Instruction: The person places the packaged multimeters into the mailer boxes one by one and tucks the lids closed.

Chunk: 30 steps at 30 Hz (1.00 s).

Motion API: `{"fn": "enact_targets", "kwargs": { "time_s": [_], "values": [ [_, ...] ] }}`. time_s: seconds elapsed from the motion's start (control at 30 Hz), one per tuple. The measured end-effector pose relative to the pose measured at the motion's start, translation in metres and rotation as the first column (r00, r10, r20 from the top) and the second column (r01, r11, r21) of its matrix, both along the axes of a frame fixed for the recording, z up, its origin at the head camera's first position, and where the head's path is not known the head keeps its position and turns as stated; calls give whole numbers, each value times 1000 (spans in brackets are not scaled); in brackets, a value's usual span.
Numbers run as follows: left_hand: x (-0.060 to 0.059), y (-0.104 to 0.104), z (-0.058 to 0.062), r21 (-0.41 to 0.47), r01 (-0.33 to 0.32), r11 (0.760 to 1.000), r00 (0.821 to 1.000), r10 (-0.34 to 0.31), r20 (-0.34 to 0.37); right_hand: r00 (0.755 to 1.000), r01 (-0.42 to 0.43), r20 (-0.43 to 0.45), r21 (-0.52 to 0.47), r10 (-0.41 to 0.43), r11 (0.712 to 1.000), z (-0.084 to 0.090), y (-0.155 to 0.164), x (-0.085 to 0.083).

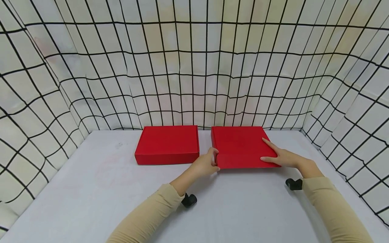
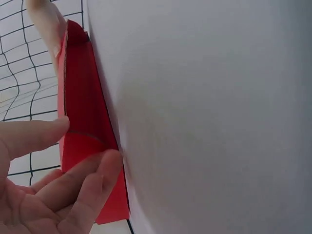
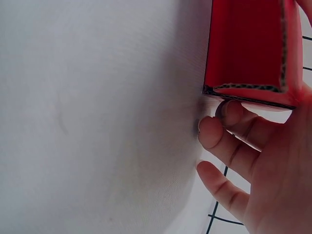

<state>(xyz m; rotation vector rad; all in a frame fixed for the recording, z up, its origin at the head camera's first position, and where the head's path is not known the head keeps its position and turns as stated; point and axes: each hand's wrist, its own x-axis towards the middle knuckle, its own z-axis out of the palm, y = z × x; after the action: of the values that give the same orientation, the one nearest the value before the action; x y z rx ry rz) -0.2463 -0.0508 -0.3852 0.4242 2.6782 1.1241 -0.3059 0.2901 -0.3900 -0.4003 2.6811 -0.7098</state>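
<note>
Two red cardboard boxes lie side by side on the white table. My left hand [image 1: 204,164] is at the front left corner of the right-hand box [image 1: 240,145]. In the left wrist view, its thumb [image 2: 51,131] touches the lid's front edge, and its bent fingers [image 2: 100,175] lie against the red cardboard below, gripping that corner. My right hand [image 1: 284,158] rests at the box's right side, thumb and a straight finger over the lid. In the right wrist view, its other fingers [image 3: 229,146] extend beside the box end. Raw corrugated edges border a recess along the box's front [image 3: 246,44].
The other red box [image 1: 168,143] lies closed to the left, just beyond my left hand. White cloth covers the table [image 1: 100,182]. White walls with a black grid [image 1: 200,64] enclose the back and both sides. Black wrist devices [image 1: 294,184] sit at both cuffs.
</note>
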Motion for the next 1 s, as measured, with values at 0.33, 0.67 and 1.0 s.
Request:
{"fn": "enact_targets", "kwargs": {
  "time_s": [0.33, 0.67, 1.0],
  "values": [
    [-2, 0, 7, -83, -37, 996, 998, 34, -47, 1000, 14, -7, 5, -13, 1000, -1, 0, 1],
    [-7, 17, 9, -312, -79, 947, 986, 28, -164, 1000, 13, -18, 5, -13, 1000, 1, -2, 1],
    [-15, 26, 13, -447, -55, 893, 975, -49, -217, 992, 2, -127, -4, -3, 1000, 4, 2, 0]
  ]
}}
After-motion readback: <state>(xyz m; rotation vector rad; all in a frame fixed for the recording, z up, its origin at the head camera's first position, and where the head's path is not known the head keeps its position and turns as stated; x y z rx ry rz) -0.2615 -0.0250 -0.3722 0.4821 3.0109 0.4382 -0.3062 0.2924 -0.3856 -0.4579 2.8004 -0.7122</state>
